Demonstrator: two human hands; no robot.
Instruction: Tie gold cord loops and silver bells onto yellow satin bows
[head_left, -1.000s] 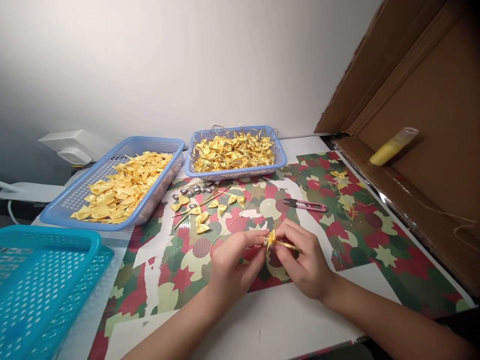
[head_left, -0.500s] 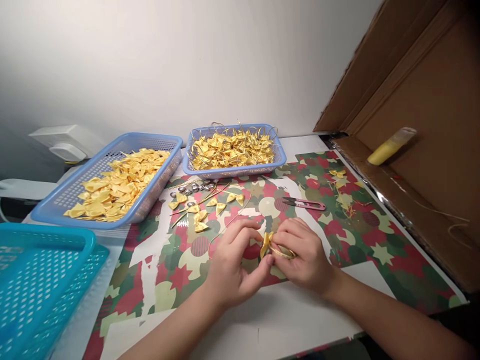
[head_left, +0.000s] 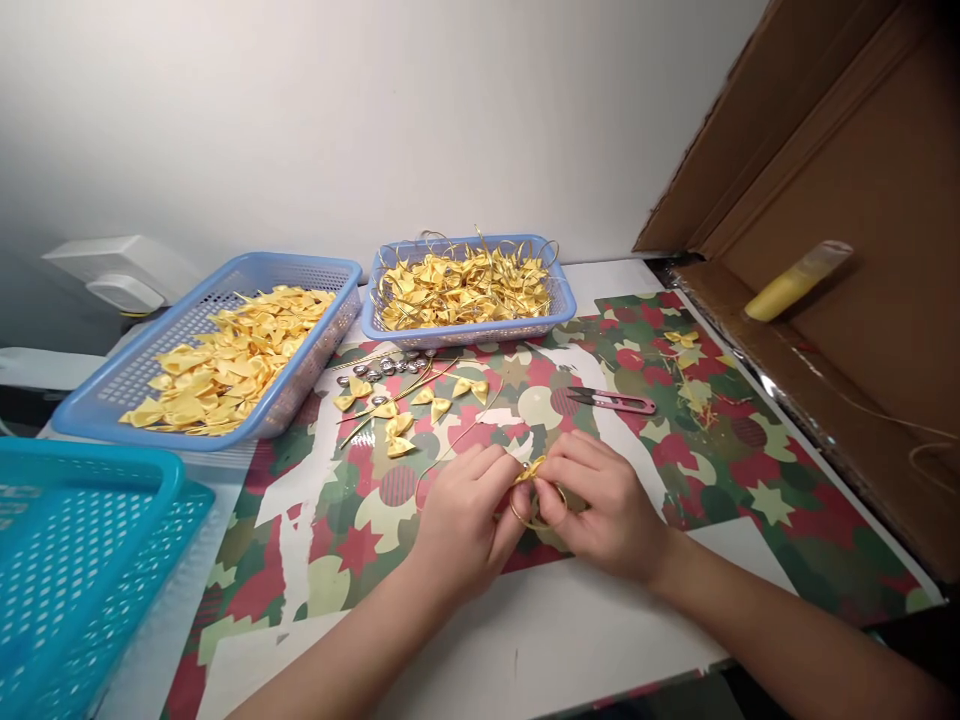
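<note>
Between my two hands is a small yellow ribbon bow [head_left: 533, 468] with a loop of gold cord [head_left: 534, 522] hanging below it. My left hand [head_left: 472, 510] is closed, its thumb and fingers pinching the bow's left side. From the right, my right hand [head_left: 600, 505] pinches the bow and cord between thumb and fingers. The fingers hide much of the bow. Beyond my left hand, several loose yellow bows [head_left: 400, 436], silver bells [head_left: 388, 367] and gold cords [head_left: 360, 425] lie on the patterned mat [head_left: 360, 520].
Pink-handled thread snips [head_left: 611, 401] lie beyond my right hand. A blue basket [head_left: 244, 440] holds yellow bows; another blue basket [head_left: 465, 332] holds bows with gold cords. A teal basket [head_left: 90, 550] stands at left. Cardboard [head_left: 847, 170] walls the right side, with a yellow-filled tube [head_left: 799, 281].
My left fingers have closed in on the bow, which has turned and is now more hidden. The cord loop has swung down below the hands. The view has shifted slightly.
</note>
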